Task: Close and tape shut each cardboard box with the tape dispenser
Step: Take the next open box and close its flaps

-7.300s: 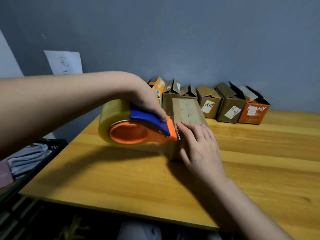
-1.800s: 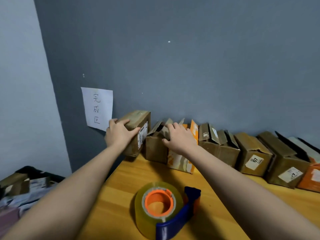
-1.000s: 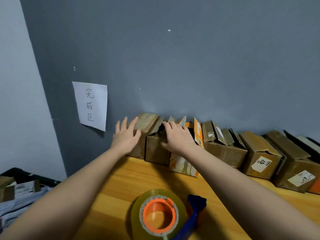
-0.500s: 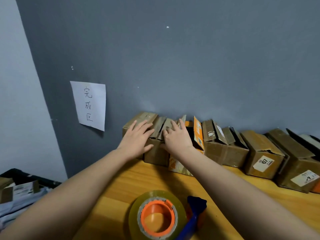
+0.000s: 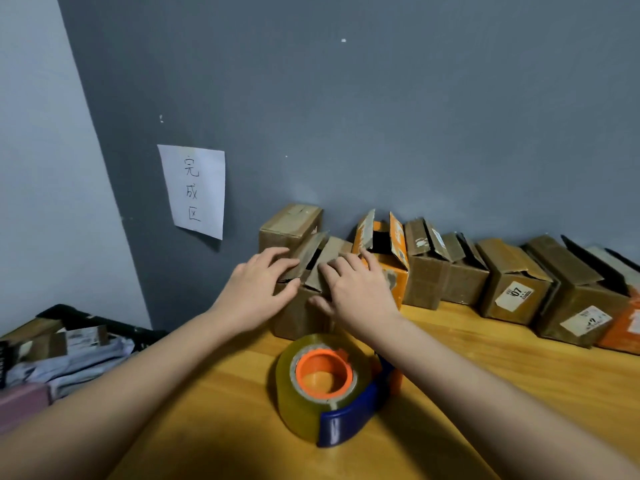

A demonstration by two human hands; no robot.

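A small brown cardboard box [image 5: 297,322] with its top flaps up stands on the wooden table [image 5: 491,382], pulled out of the row along the wall. My left hand [image 5: 256,292] grips its left flap and side. My right hand [image 5: 353,292] grips its right flap, thumb on the front face. The tape dispenser [image 5: 325,379], blue and orange with a clear roll, lies on its side on the table just in front of the box; neither hand touches it. A taped-shut brown box [image 5: 291,223] stands behind at the wall.
An open orange box [image 5: 396,271] and several more open brown boxes [image 5: 516,282] line the wall to the right. A paper sign [image 5: 194,192] hangs on the grey wall. A black bin with clutter [image 5: 69,341] sits left of the table's edge.
My left hand left the sealed box at the wall and joined my right hand on the open brown box. That box has come forward out of the row, towards the dispenser.
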